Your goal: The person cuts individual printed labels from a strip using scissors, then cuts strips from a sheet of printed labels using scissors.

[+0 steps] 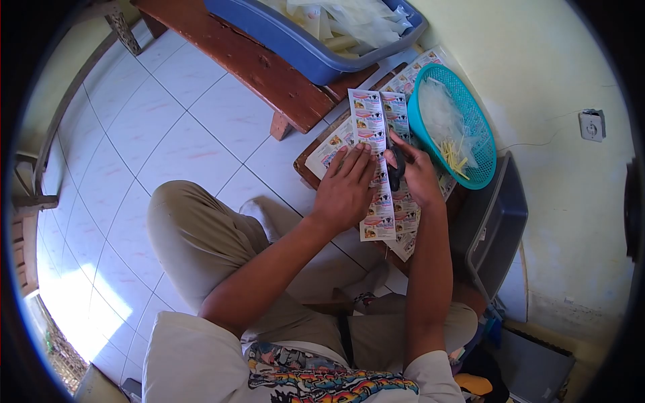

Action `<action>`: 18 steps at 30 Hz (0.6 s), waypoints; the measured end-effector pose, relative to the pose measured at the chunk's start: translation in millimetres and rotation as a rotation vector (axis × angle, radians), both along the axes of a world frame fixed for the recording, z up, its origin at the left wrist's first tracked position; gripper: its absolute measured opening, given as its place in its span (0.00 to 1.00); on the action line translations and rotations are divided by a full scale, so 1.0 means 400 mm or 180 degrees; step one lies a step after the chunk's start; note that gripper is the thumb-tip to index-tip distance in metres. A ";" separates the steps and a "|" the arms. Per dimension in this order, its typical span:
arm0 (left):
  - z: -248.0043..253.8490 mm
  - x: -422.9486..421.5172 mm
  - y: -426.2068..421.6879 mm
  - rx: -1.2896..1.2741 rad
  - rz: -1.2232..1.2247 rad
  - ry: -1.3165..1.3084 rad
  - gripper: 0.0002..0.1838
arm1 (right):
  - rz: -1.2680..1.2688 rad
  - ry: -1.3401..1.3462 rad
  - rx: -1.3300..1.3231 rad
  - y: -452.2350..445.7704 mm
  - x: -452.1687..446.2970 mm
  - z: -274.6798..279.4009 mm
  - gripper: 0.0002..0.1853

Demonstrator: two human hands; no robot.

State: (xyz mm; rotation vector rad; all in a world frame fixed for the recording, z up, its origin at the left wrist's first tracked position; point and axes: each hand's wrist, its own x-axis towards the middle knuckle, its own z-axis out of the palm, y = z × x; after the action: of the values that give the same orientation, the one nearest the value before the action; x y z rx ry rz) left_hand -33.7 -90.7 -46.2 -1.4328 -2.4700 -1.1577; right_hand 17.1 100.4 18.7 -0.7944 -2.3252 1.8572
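My left hand (344,193) lies flat, fingers stretched out, on a long strip of printed labels (377,226). In my right hand (421,178) is a pair of scissors (396,169) with black handles, closed in my fingers. The scissors lie along the strip's right edge; their blades are mostly hidden. A narrow gap at the top parts this strip from another label strip (395,107) on the right. More printed label sheets (324,156) are spread underneath on a small wooden table.
A turquoise basket (488,161) with clear plastic bags and yellowish strips stands right of my hands. Behind is a blue tub (295,47) of plastic bags on a red-brown bench (248,64). A grey bin (505,228) leans near the wall socket (591,125).
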 end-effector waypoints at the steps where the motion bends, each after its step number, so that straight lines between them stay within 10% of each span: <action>1: 0.001 -0.001 -0.001 0.0012 -0.0045 -0.0021 0.35 | -0.0063 -0.0081 -0.0055 0.002 -0.001 0.000 0.36; 18: 0.000 0.003 0.002 -0.0058 0.0034 0.0034 0.34 | -0.0057 -0.0109 0.0161 -0.004 -0.011 0.003 0.35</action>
State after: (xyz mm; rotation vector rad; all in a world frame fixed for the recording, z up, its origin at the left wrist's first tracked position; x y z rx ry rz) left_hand -32.5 -89.8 -46.2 -1.4247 -2.4843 -1.1254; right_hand 12.6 99.0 20.0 -0.8447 -2.3672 1.7840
